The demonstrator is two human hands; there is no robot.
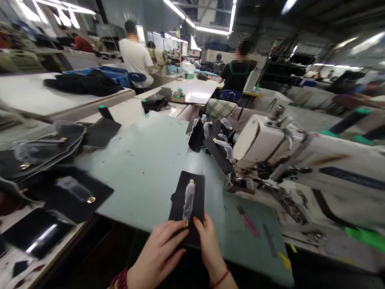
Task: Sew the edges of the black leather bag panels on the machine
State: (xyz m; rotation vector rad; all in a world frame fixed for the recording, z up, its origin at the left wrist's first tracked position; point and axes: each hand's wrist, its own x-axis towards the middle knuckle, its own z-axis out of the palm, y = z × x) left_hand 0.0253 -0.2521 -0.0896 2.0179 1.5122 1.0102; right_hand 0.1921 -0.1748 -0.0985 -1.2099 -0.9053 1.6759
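Observation:
A black leather-like panel [177,204] lies at the front edge of the green table, its lower end hidden under my hands. Down its middle runs a strap handle [189,200] wrapped in clear plastic, with gold-coloured metal fittings at its ends. My left hand [162,247] grips the lower left of the panel, its fingertips by the near fitting and its thumb lower down. On the lower right edge, my right hand [208,239] is closed with the thumb on top; its other fingers are mostly hidden.
A sewing machine [300,156] stands at right, with pink-handled thread snips [248,221] before it. Similar black pieces with wrapped straps are heaped beyond the panel [219,150] and stacked at left [69,188]. Two people [135,56] [239,72] work at tables further back.

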